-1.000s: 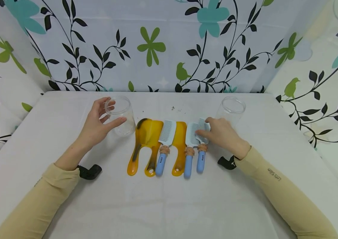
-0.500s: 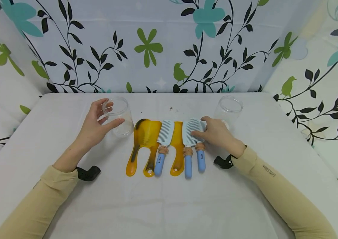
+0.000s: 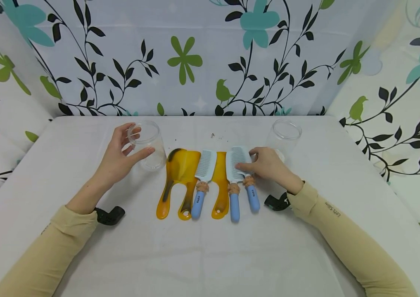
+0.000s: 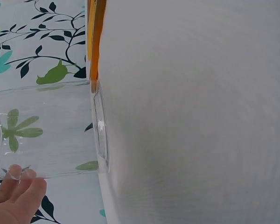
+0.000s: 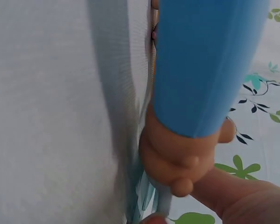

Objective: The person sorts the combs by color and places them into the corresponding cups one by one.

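Observation:
My left hand [image 3: 118,154] grips a clear cylindrical jar [image 3: 152,154], thumb in front and fingers behind. In the left wrist view, fingertips [image 4: 30,186] press against the jar's side. At the right end of a row of combs, my right hand [image 3: 269,163] pinches a light-blue comb [image 3: 253,198] by its head. That comb's blue handle [image 5: 205,65] and brown doll-shaped neck fill the right wrist view, while the hand partly hides its head. It overlaps a second blue comb [image 3: 234,202], lying just left of it. A third blue comb [image 3: 198,202] lies between amber combs [image 3: 181,165].
Another clear jar [image 3: 288,134] stands at the back right, behind my right hand. Small dark specks [image 3: 212,135] dot the white table [image 3: 202,255] behind the combs. Floral curtains [image 3: 195,99] enclose the back and both sides.
The comb under my right hand has shifted slightly left at its head and its handle has swung right, so it now slants. My left hand stays at the jar.

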`<act>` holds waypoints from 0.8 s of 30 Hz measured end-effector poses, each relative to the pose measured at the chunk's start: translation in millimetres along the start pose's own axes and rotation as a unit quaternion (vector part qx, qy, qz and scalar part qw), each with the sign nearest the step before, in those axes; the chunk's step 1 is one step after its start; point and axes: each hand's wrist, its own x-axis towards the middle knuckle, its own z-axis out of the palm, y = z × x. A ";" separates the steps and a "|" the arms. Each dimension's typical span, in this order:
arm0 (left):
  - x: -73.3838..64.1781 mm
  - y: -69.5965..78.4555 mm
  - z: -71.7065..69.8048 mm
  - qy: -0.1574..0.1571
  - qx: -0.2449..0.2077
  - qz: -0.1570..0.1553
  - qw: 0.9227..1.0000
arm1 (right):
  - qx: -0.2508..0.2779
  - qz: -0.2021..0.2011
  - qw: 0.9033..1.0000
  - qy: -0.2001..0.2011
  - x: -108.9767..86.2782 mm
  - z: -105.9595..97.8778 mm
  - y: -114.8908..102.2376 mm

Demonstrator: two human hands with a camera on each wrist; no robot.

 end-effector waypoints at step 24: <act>-0.6 -2.1 0.8 0.001 -0.002 0.009 1.000 | 0.164 -0.037 0.986 0.011 -7.1 -7.7 -10.8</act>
